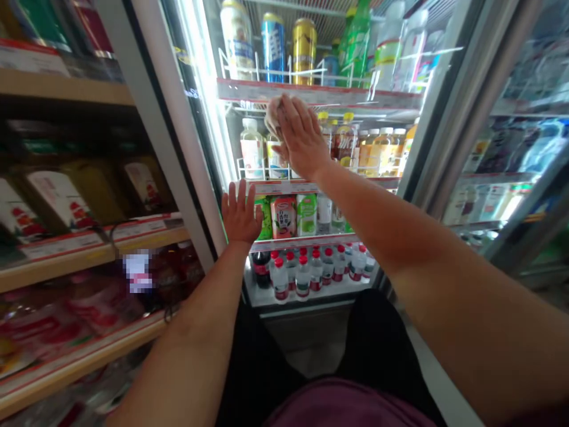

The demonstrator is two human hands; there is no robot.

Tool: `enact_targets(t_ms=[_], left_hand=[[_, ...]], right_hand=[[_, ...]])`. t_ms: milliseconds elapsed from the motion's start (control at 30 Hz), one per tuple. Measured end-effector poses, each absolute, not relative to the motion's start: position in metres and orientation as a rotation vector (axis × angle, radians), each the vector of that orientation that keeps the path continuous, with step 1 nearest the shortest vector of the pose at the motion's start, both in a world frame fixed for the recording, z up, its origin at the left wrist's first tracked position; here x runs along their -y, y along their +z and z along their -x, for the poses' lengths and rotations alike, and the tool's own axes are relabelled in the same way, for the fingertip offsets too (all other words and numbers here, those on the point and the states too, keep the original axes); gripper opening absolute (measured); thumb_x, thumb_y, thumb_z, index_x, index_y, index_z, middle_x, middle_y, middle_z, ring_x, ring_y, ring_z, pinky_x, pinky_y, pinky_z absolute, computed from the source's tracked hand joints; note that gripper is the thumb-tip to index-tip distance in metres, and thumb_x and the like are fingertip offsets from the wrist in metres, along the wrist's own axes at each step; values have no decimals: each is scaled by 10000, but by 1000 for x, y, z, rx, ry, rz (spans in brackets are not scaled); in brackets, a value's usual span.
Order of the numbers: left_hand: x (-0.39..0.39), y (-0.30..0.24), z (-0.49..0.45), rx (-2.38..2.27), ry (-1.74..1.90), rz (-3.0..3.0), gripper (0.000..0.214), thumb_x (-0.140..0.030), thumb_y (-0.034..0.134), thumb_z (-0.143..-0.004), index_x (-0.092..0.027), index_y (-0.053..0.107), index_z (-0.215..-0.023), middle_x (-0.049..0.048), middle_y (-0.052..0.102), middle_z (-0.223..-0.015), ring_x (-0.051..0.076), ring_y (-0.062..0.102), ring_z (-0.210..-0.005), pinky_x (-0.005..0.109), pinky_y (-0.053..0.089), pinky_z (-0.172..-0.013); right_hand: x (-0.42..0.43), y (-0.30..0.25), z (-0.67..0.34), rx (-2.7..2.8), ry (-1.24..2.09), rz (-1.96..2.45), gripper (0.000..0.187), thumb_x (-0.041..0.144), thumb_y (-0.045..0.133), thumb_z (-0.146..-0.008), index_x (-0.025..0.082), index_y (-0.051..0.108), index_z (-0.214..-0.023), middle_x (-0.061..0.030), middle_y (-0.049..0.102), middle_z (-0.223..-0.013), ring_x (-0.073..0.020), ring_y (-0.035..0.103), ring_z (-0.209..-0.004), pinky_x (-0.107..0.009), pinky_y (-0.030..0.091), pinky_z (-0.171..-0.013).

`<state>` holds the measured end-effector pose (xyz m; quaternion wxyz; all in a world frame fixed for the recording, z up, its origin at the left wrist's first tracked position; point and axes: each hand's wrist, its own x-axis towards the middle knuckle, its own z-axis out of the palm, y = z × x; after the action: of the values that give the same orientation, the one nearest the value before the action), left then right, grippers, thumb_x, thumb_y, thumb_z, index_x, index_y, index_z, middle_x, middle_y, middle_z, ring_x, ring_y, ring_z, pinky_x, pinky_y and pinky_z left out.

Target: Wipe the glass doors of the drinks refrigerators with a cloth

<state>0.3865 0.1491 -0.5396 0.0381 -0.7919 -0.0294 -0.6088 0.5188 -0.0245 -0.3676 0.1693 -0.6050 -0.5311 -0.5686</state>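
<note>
My right hand (299, 135) presses a pale, bunched cloth (272, 117) against the glass door (288, 185) of a lit drinks cooler, at about the height of the upper shelf's edge. The cloth shows beyond the fingers on the left; the palm hides the rest of it. Lower and to the left, my left hand (241, 214) holds nothing. Its fingers are spread and point up, flat on or close to the glass beside the door's left frame (195, 136). Behind it stand a pink can (283, 217) and a green carton (306, 214).
Inside the cooler, tall cans (304, 52) and green bottles (358, 41) line the top shelf. Tea bottles (347, 139) fill the one below, and red-capped water bottles (303, 277) the bottom. Wooden shelves (66, 89) with bottles flank the left; a metal door frame (466, 107) rises at right.
</note>
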Motion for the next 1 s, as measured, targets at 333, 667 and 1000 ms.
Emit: enact_targets(t_ms=[333, 667, 1000], left_hand=[[-150, -539, -387, 97, -1878, 2482, 575, -387, 393, -1001, -193, 392, -1543, 83, 302, -1629, 244, 42, -1555, 501, 56, -1275], [-150, -540, -388, 100, -1890, 2479, 569, -422, 368, -1015, -214, 395, -1543, 79, 308, -1625, 217, 36, -1553, 501, 63, -1274], [-147, -538, -385, 128, -1874, 2529, 578, -463, 341, -1020, -176, 432, -1514, 112, 332, -1615, 227, 45, -1556, 479, 48, -1273]], right_hand=[[20, -419, -498, 1544, -1573, 1839, 664, 341, 470, -980, 82, 283, -1562, -190, 227, -1635, -346, 132, -1538, -610, 113, -1255], [18, -466, -499, 1618, -1599, 1788, 606, 303, 410, -1011, 141, 266, -1577, -136, 271, -1632, -298, 118, -1546, -610, -91, -1227], [19, -520, -498, 1753, -1666, 1743, 612, 295, 454, -1015, 171, 244, -1576, -118, 360, -1598, -267, 239, -1519, -540, -249, -1188]])
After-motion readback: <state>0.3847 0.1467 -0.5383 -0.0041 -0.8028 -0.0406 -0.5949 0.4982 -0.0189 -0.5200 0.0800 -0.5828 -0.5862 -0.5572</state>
